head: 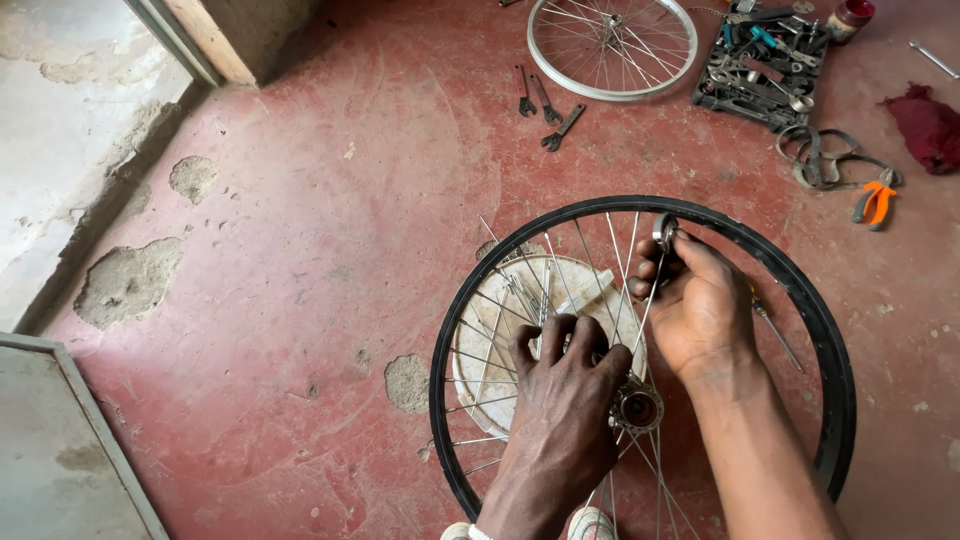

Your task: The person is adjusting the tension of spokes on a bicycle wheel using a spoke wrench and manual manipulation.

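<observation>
Your left hand (562,385) is closed on the spokes (520,295) beside the hub (637,408) of the black-rimmed wheel (800,290), which lies flat on the red floor (330,250). Your right hand (700,305) pinches a small metal ring (664,231) at one spoke's outer end, near the rim.

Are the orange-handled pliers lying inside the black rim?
No, the orange-handled pliers lie on the red floor outside the black rim, to its upper right.
</observation>
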